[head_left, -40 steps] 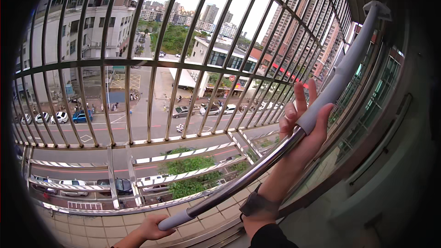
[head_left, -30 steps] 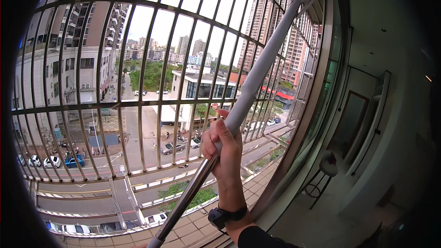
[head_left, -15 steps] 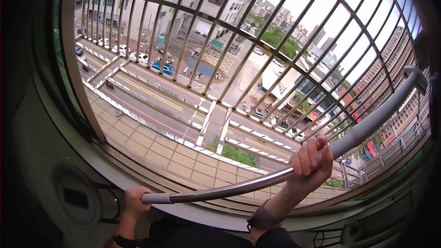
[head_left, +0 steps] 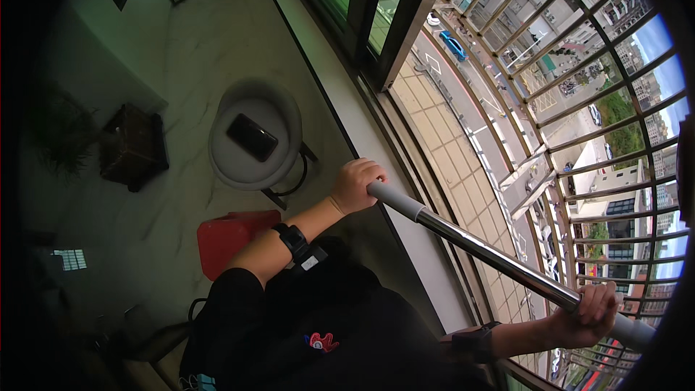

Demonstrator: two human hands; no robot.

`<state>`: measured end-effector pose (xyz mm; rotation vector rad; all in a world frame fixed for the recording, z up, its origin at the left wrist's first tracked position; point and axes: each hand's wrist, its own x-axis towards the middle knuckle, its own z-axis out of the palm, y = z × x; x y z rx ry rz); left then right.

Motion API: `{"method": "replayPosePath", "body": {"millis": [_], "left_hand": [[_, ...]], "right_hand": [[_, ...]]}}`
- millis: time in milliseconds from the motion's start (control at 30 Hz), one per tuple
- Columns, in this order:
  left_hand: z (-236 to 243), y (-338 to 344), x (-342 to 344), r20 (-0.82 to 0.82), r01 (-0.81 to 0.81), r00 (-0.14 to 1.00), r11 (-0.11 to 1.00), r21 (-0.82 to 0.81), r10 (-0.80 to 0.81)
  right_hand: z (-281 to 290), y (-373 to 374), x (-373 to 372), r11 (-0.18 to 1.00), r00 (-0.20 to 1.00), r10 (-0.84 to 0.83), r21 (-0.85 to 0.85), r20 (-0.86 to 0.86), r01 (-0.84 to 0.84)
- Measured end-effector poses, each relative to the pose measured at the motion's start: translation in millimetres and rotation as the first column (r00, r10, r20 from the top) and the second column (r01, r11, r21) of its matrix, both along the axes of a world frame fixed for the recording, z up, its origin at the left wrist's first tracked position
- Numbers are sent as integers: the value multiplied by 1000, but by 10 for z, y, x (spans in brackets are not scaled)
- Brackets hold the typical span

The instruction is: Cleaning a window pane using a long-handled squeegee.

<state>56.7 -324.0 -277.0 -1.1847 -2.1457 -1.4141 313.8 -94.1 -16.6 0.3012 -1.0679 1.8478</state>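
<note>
A long pole (head_left: 499,259) with a chrome tube, a grey end sleeve and a thicker grey section slants across the open window. My left hand (head_left: 357,184) is closed around its grey end, just above the white sill (head_left: 413,246). Farther along, at the lower right, my right hand (head_left: 588,316) grips the pole where chrome meets the thicker grey part. The pole's far end runs out of sight at the dark rim of the picture.
Metal security bars (head_left: 615,87) stand outside the window, above a tiled ledge (head_left: 441,130) and the street. A sliding window frame (head_left: 405,29) is at the top. Indoors are a grey round stool (head_left: 221,137) bearing a phone (head_left: 252,137), a red object (head_left: 232,242) and a dark planter (head_left: 134,146).
My view has swung left and down, bringing the room, stool and red object into sight. Both hands still hold the pole, which now slopes down to the right; its far head has left the picture.
</note>
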Motion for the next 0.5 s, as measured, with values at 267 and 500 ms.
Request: {"method": "replayPosePath", "body": {"millis": [267,500], "left_hand": [[-281,118,592,98,-259,961,966,-9,258],[-360,155,710,104,-311,947,948,65,303]], "right_hand": [[-68,-132,220,986,987,163,37,-4,-163],[-148,-147,467,988,992,124,94,6,-124]]}}
